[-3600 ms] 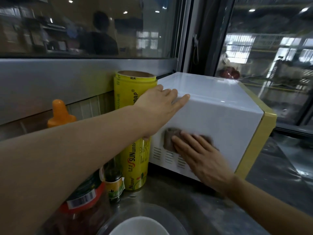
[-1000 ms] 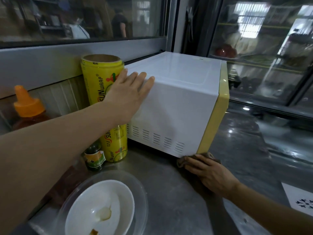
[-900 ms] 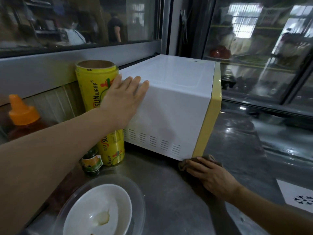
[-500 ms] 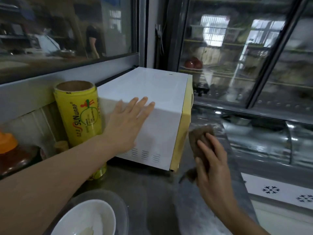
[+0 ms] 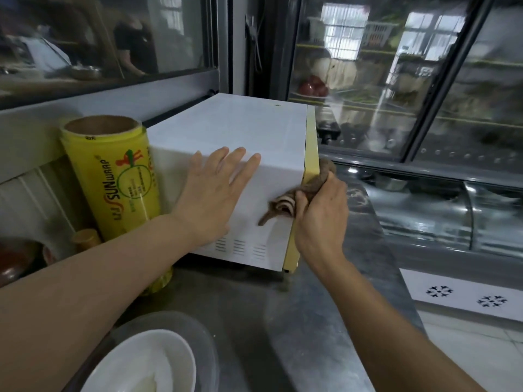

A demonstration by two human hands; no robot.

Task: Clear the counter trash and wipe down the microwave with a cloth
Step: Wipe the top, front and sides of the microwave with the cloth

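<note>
Steel counter [image 5: 226, 301] against a glazed partition, refrigerated display case to the right. Supports white microwave [image 5: 226, 128] with yellow front frame, side panel turned toward the camera. Left hand [image 5: 212, 193]: fingers straight and slightly spread, palm flat on the upper side panel, gripping nothing, bracing the casing. Right hand [image 5: 319, 213]: fingers and thumb curled round a bunched brown cloth [image 5: 308, 188], pressed to the front corner edge about mid-height. Cloth wraps that corner: one part on the door side, hidden from this view, a striped fold and loose tail trailing across the white panel just left of the thumb. Probable step in hand: wiping the yellow frame edge and adjoining door face. For good results: keep the brace firm so the casing does not slide on the steel; run the cloth along the full edge in one direction; refold to a clean face before moving to the door; tuck the loose tail into the palm; keep moisture away from the vent slots [image 5: 239, 247] low on the panel. Nearby: yellow cling-wrap roll [image 5: 113, 176] upright, just behind the microwave's rear left; white bowl [image 5: 141, 363] on a clear plate at the lower edge.
</note>
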